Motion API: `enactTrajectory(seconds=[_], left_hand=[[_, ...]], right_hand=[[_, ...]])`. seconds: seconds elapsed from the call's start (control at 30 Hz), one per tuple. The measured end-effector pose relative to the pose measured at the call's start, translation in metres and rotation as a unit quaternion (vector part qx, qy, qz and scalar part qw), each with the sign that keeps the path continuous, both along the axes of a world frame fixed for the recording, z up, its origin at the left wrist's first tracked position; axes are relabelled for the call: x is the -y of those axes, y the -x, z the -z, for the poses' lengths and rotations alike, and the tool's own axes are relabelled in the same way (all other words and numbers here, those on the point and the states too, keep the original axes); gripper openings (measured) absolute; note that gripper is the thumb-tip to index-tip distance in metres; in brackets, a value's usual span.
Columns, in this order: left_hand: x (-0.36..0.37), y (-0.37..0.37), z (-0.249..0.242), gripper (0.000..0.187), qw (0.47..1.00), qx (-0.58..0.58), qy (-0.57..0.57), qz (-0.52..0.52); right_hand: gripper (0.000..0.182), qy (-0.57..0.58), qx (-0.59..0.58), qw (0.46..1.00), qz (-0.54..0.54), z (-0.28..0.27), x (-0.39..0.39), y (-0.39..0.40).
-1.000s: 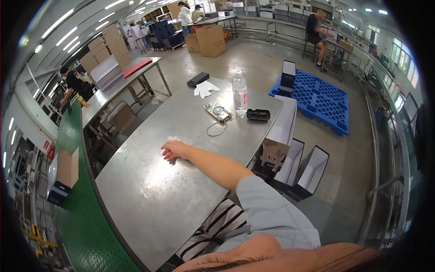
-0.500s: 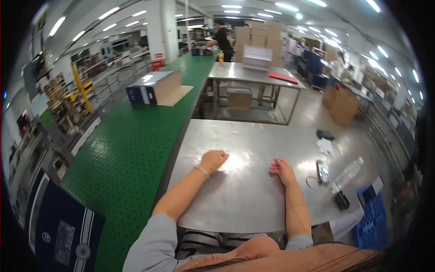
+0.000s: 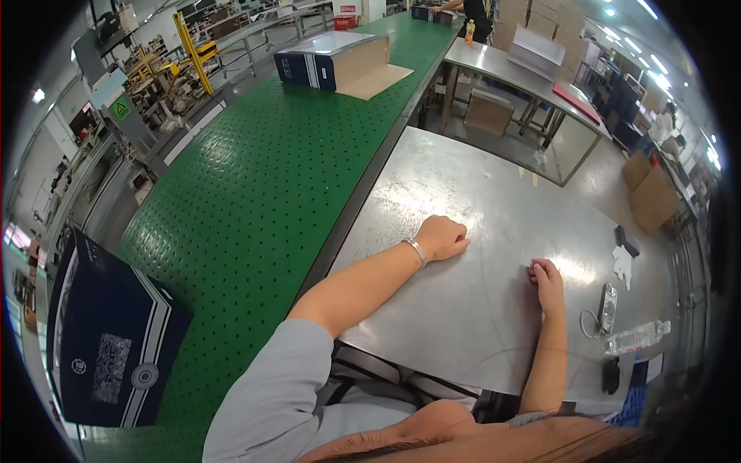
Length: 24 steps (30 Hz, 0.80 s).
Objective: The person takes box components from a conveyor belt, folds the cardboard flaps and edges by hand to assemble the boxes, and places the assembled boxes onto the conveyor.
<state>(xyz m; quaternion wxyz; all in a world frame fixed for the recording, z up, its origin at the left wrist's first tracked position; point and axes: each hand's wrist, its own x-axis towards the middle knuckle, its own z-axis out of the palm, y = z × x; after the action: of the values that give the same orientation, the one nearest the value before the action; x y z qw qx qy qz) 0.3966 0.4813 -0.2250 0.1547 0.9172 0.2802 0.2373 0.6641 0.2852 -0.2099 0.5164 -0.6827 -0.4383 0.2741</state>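
My left hand (image 3: 442, 238), with a silver bracelet at the wrist, rests on the bare steel table (image 3: 463, 324). Its fingers are curled into a fist, and nothing shows in them. To its right, my right hand (image 3: 546, 282) lies on the same tabletop with fingers loosely closed and no object visible in it. On the green perforated conveyor belt (image 3: 262, 177) to my left, a dark blue printed box (image 3: 116, 339) stands close by. Farther up the belt lies another blue box (image 3: 332, 65), its brown cardboard flap open towards the table side.
At the table's right are a clear plastic bottle (image 3: 639, 338), a white device with a cable (image 3: 608, 309), black objects (image 3: 610, 376) and white scraps (image 3: 623, 266). A second steel table (image 3: 494, 62) stands ahead. Another person (image 3: 477, 19) reaches over the belt's far end.
My view has tilted down and turned left, so the belt and table sit higher and farther right. Both hands stay closed on the tabletop in much the same places.
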Motion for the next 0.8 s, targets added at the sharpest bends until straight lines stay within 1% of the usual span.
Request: enactTrajectory(seconds=[0.33, 0.47, 0.8], left_hand=[[-0.0015, 0.0014, 0.0014, 0.027, 1.000, 0.007, -0.013, -0.003], [-0.0018, 0.0020, 0.0025, 0.027, 1.000, 0.004, 0.000, 0.000], [-0.0002, 0.0020, 0.0008, 0.028, 1.000, -0.005, 0.005, -0.007]], right_hand=[[0.022, 0.002, -0.010, 1.000, 0.010, -0.0008, -0.0003, 0.0028], [0.022, 0.012, 0.022, 1.000, 0.005, -0.0032, 0.0014, 0.0056], [0.023, 0.009, 0.023, 1.000, 0.008, -0.0005, 0.0010, 0.0050]])
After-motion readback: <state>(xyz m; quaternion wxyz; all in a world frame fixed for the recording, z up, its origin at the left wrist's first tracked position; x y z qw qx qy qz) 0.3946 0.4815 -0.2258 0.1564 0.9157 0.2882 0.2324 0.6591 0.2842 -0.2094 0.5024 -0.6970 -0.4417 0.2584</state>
